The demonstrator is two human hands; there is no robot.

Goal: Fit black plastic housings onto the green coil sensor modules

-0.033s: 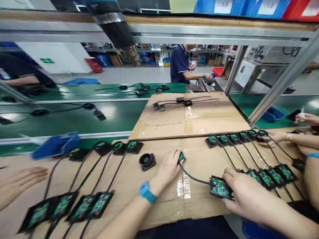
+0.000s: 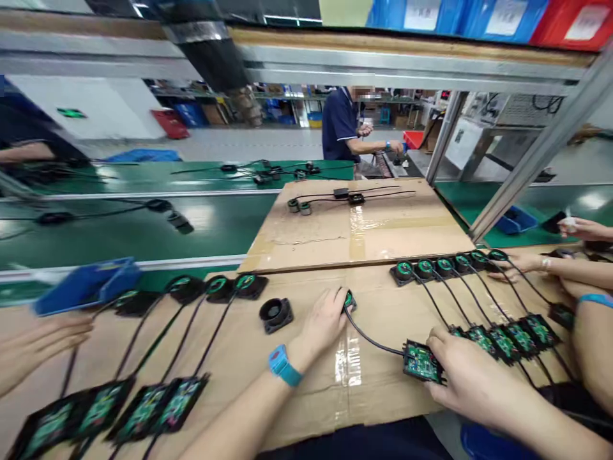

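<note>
My left hand [image 2: 325,319], with a blue wristband, is closed around a round black housing [image 2: 349,300] with a green ring-shaped board inside, mostly hidden by the fingers. A black cable [image 2: 371,342] runs from it to an open black case holding a green circuit board [image 2: 421,361]. My right hand [image 2: 462,370] grips that case at its right edge, fingers curled over it. To the left of my left hand, an unwired round black housing [image 2: 276,314] lies on the cardboard [image 2: 306,402].
Several wired housings and boards lie in rows at left [image 2: 179,402] and right [image 2: 502,342]. Co-workers' hands reach in at left [image 2: 43,348] and right [image 2: 514,265]. A blue bin [image 2: 86,287] stands at left. A metal post [image 2: 541,147] rises at right.
The view has shifted slightly, so the bench parts appear a little further left. Both my hands keep their hold on the housing and the board case.
</note>
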